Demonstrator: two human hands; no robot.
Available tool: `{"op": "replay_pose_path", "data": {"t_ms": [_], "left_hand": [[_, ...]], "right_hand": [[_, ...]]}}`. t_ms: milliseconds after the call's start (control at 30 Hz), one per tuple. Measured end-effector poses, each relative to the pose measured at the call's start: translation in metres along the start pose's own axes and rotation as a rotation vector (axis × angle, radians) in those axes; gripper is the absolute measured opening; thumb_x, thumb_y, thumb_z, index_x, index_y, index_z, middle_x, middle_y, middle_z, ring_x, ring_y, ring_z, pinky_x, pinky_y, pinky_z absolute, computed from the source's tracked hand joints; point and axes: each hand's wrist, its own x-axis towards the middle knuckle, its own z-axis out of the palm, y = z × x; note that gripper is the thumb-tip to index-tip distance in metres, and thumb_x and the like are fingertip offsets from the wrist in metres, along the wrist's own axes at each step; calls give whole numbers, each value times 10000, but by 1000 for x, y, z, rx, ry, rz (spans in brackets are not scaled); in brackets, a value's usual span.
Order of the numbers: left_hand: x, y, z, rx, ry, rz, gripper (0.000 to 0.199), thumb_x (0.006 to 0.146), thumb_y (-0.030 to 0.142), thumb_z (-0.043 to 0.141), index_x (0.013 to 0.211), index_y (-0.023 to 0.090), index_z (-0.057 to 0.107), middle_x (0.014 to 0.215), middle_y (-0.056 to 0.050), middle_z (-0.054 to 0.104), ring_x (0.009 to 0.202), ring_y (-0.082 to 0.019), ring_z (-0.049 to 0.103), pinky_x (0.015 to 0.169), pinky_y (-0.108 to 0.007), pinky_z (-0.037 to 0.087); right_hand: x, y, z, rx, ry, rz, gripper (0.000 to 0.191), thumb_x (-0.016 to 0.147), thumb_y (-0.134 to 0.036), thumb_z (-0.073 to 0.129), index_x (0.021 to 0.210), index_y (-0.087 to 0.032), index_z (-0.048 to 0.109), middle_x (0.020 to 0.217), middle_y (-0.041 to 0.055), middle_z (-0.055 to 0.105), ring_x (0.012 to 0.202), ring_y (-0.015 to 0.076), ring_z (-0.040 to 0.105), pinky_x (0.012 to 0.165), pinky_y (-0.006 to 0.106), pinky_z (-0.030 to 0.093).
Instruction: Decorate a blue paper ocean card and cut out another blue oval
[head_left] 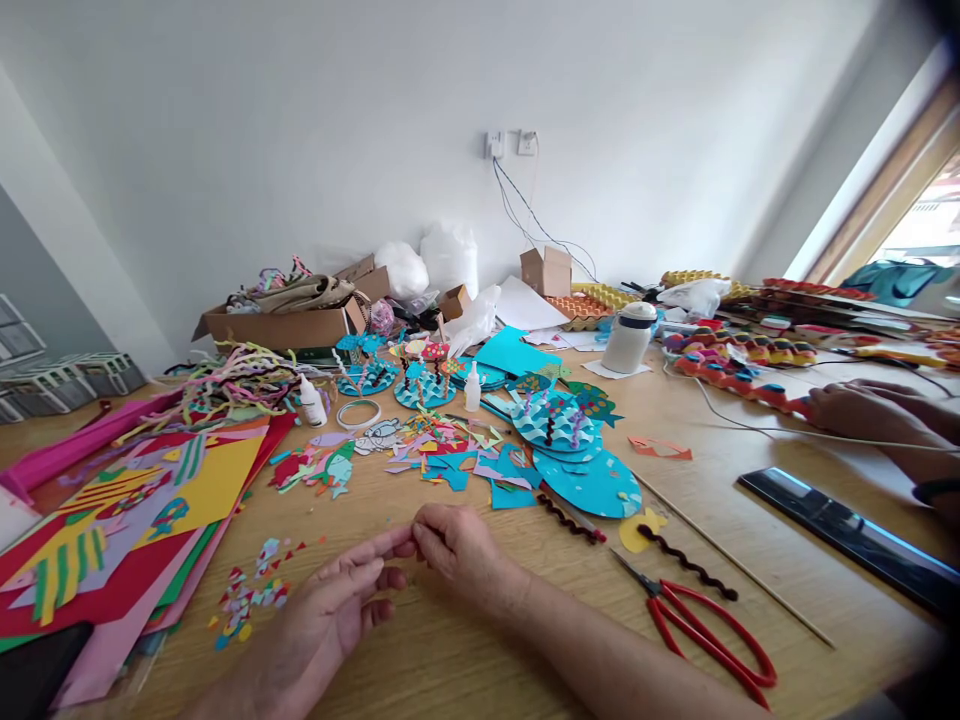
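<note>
Paper scraps [448,473] on wooden table [427,680], white wall [300,130] behind; hands [459,548] in fingertip contact, grip unclear.

paper bits [256,598]: multicoloured | scissors [661,591]: red-handled | fish cutout [69,570]: green-yellow striped

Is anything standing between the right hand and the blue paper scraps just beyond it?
Nothing visible does: only tabletop shows between the right hand and the nearest blue paper scraps. The left hand meets the right at the fingertips, on the other side.
</note>
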Motion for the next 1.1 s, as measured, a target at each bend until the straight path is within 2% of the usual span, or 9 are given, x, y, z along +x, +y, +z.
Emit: {"op": "replay_pose_path", "data": {"t_ms": [133,233,367,500,833,1100], "left_hand": [[1,1,-1,-72,10,-36,264,800,185,533,1034,188,656,1123,-66,593,868,-157,537,698,-261,425],[1,1,-2,-123,52,-39,268,815,166,504,1036,179,656,1127,-68,590,899,-159,527,722,-264,422],[0,1,-1,-146,43,-39,285,834,179,466,1052,173,649,1167,-72,571,1034,-195,473,779,-290,406],[-2,0,3,-148,-1,-28,303,832,209,468,1087,209,631,1199,-58,556,1111,-226,426,813,-321,385],[-7,-5,15,-180,-42,-30,318,792,206,527,1094,223,625,1208,-59,546,1180,-248,369,789,-318,378],[-10,-7,14,-160,-64,-40,323,788,226,537,1101,208,618,1197,-71,548,1200,-258,347,786,-322,377]], "right_hand": [[1,1,0,52,10,15,207,784,-102,428,602,-162,506,549,-34,519,501,72,447,473,162,303],[0,-1,-3,22,136,-61,101,786,-142,490,704,-164,544,617,-17,551,562,89,490,520,172,349],[-2,-3,-5,-151,203,-271,78,809,-169,511,767,-161,576,751,30,603,681,119,542,595,196,391],[-4,-2,-3,-422,220,-372,109,835,-172,494,775,-168,585,737,29,628,680,137,552,617,231,387],[-8,-9,-7,-741,113,-448,91,794,-162,552,704,-164,539,683,6,590,610,142,499,573,279,313],[-9,-10,-5,-778,65,-466,110,797,-170,537,688,-166,528,666,7,583,602,145,485,563,290,282]]}}
